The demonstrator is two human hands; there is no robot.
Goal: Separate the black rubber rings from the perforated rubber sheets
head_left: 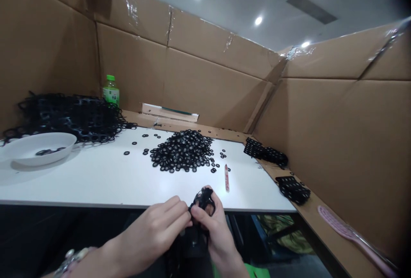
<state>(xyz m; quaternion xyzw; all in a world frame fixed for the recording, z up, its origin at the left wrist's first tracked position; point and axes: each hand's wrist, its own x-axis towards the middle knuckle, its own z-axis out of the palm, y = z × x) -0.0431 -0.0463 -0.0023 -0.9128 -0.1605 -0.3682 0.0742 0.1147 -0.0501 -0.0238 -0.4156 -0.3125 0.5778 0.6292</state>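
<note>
My left hand (157, 225) and my right hand (217, 228) meet just in front of the table's near edge. Between them is a small bunch of black rings (203, 198), its exact make-up too small and dark to tell. The right thumb and fingers grip the bunch from the right. My left fingertips are pinched together at its left side, and what lies between them is partly hidden. Beyond the hands, a heap of loose black rings (184, 149) lies on the white tabletop (105, 179). A slim red-and-clear stick (227, 177) lies to the right of it.
At the left stand a white bowl (61, 154) with a few black pieces and a large black pile of linked rings (70, 115). A green-capped bottle (111, 91) is behind. Black perforated pieces (293, 189) and a pink brush (337, 223) lie along the right cardboard edge. Cardboard walls (205, 72) surround the table.
</note>
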